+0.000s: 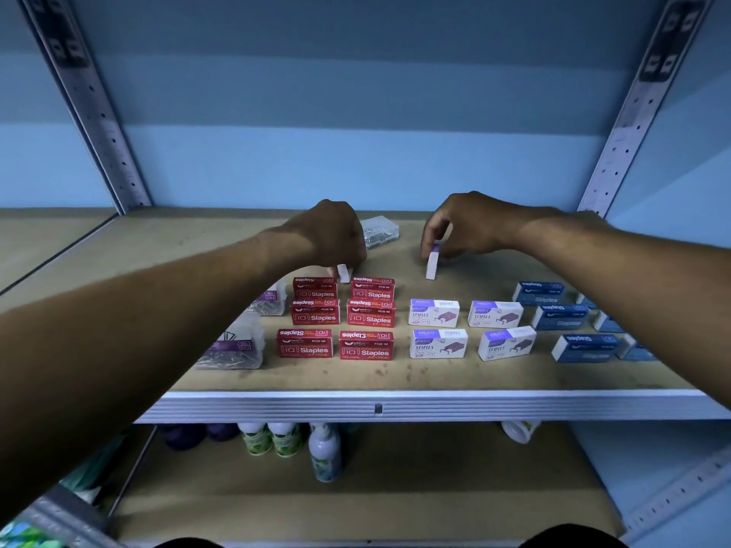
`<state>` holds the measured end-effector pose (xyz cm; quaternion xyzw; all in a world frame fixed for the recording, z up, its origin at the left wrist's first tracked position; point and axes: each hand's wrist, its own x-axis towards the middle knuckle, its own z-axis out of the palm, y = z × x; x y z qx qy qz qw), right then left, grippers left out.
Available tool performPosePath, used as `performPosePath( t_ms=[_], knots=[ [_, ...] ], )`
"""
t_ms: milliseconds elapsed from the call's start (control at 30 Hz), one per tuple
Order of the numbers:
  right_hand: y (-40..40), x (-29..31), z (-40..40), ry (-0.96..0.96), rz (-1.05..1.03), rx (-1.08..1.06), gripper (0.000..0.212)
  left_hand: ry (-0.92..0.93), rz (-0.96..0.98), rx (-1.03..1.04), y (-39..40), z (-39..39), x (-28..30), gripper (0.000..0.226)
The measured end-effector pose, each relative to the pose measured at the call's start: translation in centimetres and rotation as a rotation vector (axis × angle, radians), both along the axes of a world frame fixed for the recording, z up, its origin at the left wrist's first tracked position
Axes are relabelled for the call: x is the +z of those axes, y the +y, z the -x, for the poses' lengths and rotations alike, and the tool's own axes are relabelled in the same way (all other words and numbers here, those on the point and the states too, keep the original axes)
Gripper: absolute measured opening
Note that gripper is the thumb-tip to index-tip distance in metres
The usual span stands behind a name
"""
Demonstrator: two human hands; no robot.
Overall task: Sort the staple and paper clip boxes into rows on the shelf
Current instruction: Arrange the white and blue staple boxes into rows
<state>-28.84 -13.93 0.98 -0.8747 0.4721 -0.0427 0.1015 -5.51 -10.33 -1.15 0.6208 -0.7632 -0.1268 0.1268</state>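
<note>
Standing upright in right grip: white staple box

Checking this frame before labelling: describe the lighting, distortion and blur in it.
Head view: dim bluish light with no hard glare; wide-angle bending splays the shelf uprights outward; red staple boxes print sharply, blue staple boxes at the right edge are soft; the forearms blur near the lens; the left hand hides most of its white box.

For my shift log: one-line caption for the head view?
Each hand, left hand and right hand, holds a small white box behind rows of staple boxes.
</note>
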Motion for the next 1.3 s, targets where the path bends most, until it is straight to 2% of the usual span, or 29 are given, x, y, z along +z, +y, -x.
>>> performPosePath(
  t_ms=[167,267,367,433,533,633,767,1067,1300],
  knots=[
    [0.3,-0.5,-0.1,0.003,-0.028,-0.014,0.031,0.022,0.095,-0.066,0.5,-0.3,0.1,0.012],
    [0.5,-0.1,-0.4,-0.025,-0.006,-0.111,0.031,-0.029,0.212,-0.202,0.7,-0.8,0.7,0.019],
    [0.8,0.3,-1.1,-0.048,0.036,-0.276,0.019,-0.141,0.149,-0.353,0.4,-1.9,1.5,0.039],
    [1.2,0.2,-1.8,0.01,0.042,-0.365,0.041,-0.278,0.101,-0.428,0.4,-2.4,1.9,0.046],
    [1.5,0.0,-2.6,0.034,0.024,-0.397,0.043,-0.391,0.074,-0.482,0.3,-2.5,1.7,0.047],
    [1.6,-0.2,-2.9,0.02,-0.013,-0.386,0.035,-0.342,0.083,-0.527,-0.1,-2.3,1.2,0.036],
    [1.4,-0.5,-2.6,0.057,0.015,-0.333,0.049,-0.332,0.077,-0.517,-0.4,-2.2,0.9,0.023],
    [1.1,-0.6,-1.7,0.034,0.077,-0.18,0.04,-0.298,0.102,-0.481,-0.1,-2.0,0.7,0.021],
    [1.3,-0.2,-1.2,-0.005,-0.007,-0.141,0.033,-0.286,0.09,-0.381,0.2,-1.2,1.2,0.023]
  ],
)
